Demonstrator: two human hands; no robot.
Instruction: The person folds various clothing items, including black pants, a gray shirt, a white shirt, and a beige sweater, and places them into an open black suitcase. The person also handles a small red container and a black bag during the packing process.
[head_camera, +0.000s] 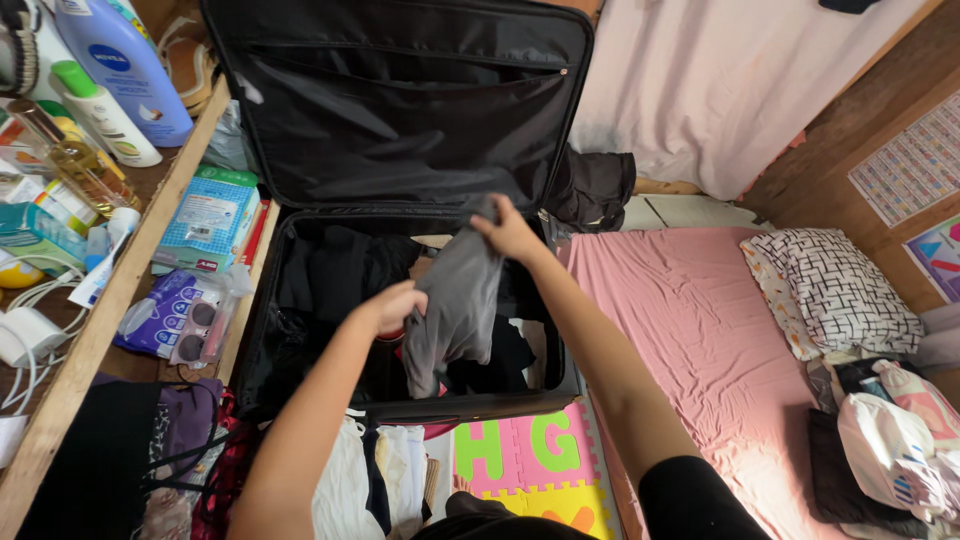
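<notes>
A black suitcase (262, 300) lies open on the floor, its lid (400, 100) propped upright, dark clothes packed inside. My right hand (508, 232) pinches the top of a grey garment (458, 305) and holds it up over the open case. My left hand (392, 306) grips the same garment lower down at its left edge. The cloth hangs loosely between both hands.
A wooden shelf (120, 290) at left carries lotion bottles (118, 70), packets and white cables. Folded clothes (370, 480) and a colourful foam letter mat (525, 450) lie in front of the case. A pink-sheeted bed (700, 350) with a patterned pillow (840, 290) stands at right.
</notes>
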